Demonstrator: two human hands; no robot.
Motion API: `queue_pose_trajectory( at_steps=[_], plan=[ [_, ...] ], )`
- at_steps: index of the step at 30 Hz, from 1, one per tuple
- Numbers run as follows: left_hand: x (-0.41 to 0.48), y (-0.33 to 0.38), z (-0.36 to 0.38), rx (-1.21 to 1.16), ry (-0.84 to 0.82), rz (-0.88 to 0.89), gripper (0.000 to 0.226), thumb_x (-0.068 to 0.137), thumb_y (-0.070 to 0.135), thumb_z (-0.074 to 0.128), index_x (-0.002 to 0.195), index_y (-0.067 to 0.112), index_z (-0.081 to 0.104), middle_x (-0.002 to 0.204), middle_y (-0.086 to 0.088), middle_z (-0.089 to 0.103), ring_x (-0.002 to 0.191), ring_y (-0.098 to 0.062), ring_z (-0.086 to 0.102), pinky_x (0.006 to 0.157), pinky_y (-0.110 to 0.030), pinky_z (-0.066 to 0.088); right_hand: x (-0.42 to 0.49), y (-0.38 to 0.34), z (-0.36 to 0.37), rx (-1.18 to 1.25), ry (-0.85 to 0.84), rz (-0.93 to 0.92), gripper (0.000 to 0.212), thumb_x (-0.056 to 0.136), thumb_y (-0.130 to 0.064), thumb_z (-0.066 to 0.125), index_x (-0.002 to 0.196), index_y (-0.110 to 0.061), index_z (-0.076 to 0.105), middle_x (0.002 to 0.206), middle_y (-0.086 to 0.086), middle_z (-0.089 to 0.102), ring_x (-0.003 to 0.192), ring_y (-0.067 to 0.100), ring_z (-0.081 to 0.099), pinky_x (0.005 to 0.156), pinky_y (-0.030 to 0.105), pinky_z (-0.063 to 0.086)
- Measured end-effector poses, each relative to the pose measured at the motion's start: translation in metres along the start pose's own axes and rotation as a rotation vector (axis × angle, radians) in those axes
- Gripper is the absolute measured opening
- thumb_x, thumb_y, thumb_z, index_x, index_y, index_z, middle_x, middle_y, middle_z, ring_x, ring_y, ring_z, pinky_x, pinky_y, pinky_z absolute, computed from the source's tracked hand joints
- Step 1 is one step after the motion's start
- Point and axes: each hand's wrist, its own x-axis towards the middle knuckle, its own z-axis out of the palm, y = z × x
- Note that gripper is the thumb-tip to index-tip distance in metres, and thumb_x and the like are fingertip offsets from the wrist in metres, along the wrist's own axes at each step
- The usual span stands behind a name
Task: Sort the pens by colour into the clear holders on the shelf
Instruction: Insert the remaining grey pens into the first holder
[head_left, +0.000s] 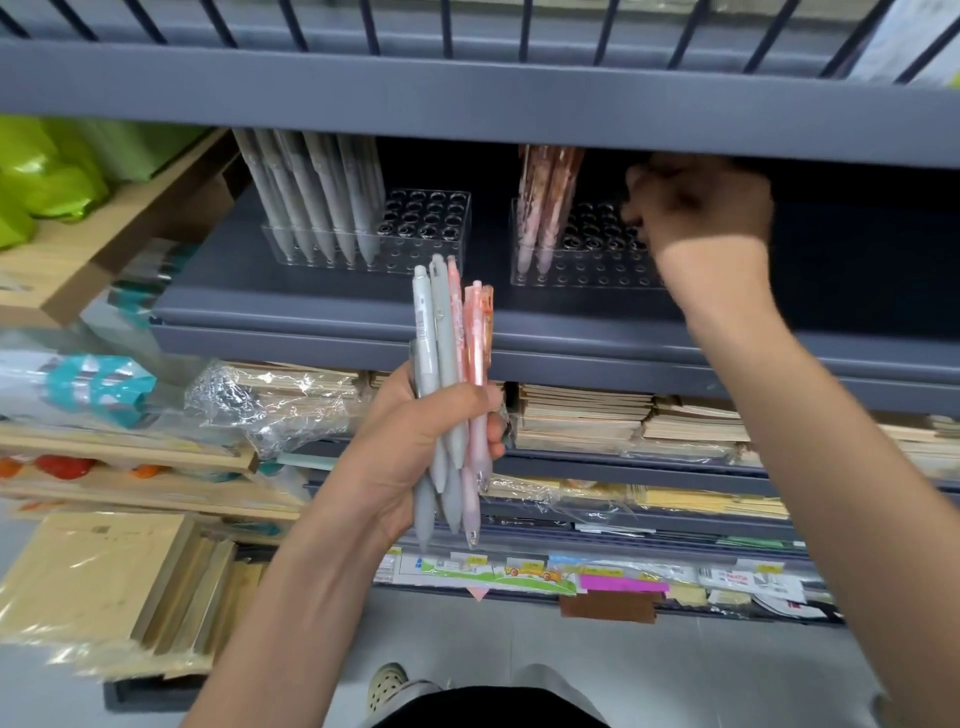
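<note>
My left hand (400, 447) grips a bundle of pens (451, 364) upright in front of the shelf, grey ones on the left and pink ones on the right. On the grey shelf (322, 312) stand two clear holders. The left holder (431, 228) has several grey pens (311, 197) in its left rows. The right holder (597, 265) has a few pink pens (545, 208) at its left end. My right hand (701, 208) is blurred, with curled fingers, just above the right end of the right holder. Whether it holds a pen is hidden.
The shelf board above (467, 104) hangs low over the holders. Below are stacks of wrapped notebooks (582, 415) and stickers with price tags (519, 571). Wooden shelves with green bags (47, 171) and paper pads (104, 587) stand at the left.
</note>
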Motion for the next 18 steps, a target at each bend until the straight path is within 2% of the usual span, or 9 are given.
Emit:
queue_pose_trajectory(
  at_steps=[1, 2, 4, 6, 10, 13, 15, 18],
  plan=[
    [0.001, -0.001, 0.001, 0.004, -0.015, 0.001, 0.04, 0.072, 0.006, 0.075, 0.107, 0.009, 0.058, 0.066, -0.006, 0.063, 0.057, -0.019, 0.062, 0.055, -0.029, 0.054, -0.014, -0.006, -0.005, 0.108, -0.05, 0.036, 0.012, 0.082, -0.034, 0.064, 0.071, -0.032, 0.07, 0.065, -0.003, 0.07, 0.054, 0.007, 0.058, 0.055, 0.024, 0.048],
    [0.001, -0.002, 0.003, 0.013, -0.025, 0.001, 0.04, 0.072, 0.005, 0.074, 0.108, 0.009, 0.058, 0.067, -0.005, 0.063, 0.058, -0.019, 0.062, 0.056, -0.029, 0.054, -0.029, -0.01, -0.008, 0.156, -0.176, 0.065, 0.012, 0.081, -0.039, 0.066, 0.07, -0.034, 0.07, 0.064, -0.003, 0.07, 0.049, 0.006, 0.055, 0.049, 0.021, 0.044],
    [0.003, -0.004, 0.006, 0.038, -0.041, -0.003, 0.041, 0.072, 0.005, 0.075, 0.109, 0.008, 0.057, 0.069, -0.005, 0.065, 0.059, -0.02, 0.062, 0.056, -0.03, 0.054, -0.052, -0.015, -0.01, 0.114, -0.472, 0.094, 0.018, 0.08, -0.049, 0.069, 0.077, -0.032, 0.073, 0.072, -0.003, 0.073, 0.052, 0.006, 0.056, 0.049, 0.019, 0.043],
    [0.003, -0.007, 0.011, 0.061, -0.061, -0.009, 0.041, 0.072, 0.004, 0.075, 0.108, 0.009, 0.057, 0.071, -0.006, 0.065, 0.06, -0.02, 0.062, 0.055, -0.03, 0.054, -0.062, -0.019, -0.01, 0.079, -0.63, 0.095, 0.028, 0.079, -0.052, 0.071, 0.083, -0.025, 0.074, 0.076, -0.001, 0.074, 0.056, 0.007, 0.058, 0.051, 0.019, 0.045],
    [0.005, -0.012, 0.021, 0.108, -0.098, -0.011, 0.035, 0.071, 0.003, 0.075, 0.1, 0.011, 0.058, 0.07, -0.008, 0.064, 0.06, -0.02, 0.062, 0.053, -0.031, 0.054, -0.068, -0.021, -0.013, 0.077, -0.69, 0.133, 0.034, 0.076, -0.046, 0.078, 0.085, -0.015, 0.072, 0.077, 0.003, 0.073, 0.06, 0.009, 0.06, 0.054, 0.027, 0.048],
    [0.005, -0.015, 0.027, 0.129, -0.104, -0.009, 0.034, 0.074, 0.004, 0.075, 0.102, 0.01, 0.059, 0.068, -0.01, 0.065, 0.058, -0.02, 0.063, 0.052, -0.03, 0.054, -0.067, -0.016, -0.019, 0.101, -0.697, 0.189, 0.024, 0.08, -0.03, 0.077, 0.085, -0.008, 0.07, 0.073, 0.005, 0.073, 0.061, 0.012, 0.062, 0.058, 0.027, 0.052],
    [0.006, -0.017, 0.032, 0.107, -0.066, -0.023, 0.027, 0.08, 0.004, 0.072, 0.104, 0.008, 0.06, 0.066, -0.012, 0.066, 0.056, -0.021, 0.064, 0.051, -0.03, 0.055, -0.067, -0.011, -0.024, 0.186, -0.658, 0.239, 0.014, 0.085, -0.018, 0.073, 0.085, -0.005, 0.068, 0.072, 0.009, 0.072, 0.063, 0.016, 0.065, 0.062, 0.029, 0.055],
    [0.01, -0.018, 0.037, 0.0, 0.0, -0.074, 0.016, 0.084, 0.002, 0.063, 0.099, 0.006, 0.058, 0.063, -0.013, 0.064, 0.053, -0.021, 0.063, 0.05, -0.029, 0.055, -0.066, -0.005, -0.033, 0.405, -0.549, 0.318, 0.011, 0.093, -0.012, 0.062, 0.093, -0.002, 0.063, 0.077, 0.015, 0.072, 0.065, 0.025, 0.067, 0.063, 0.031, 0.057]
  ],
)
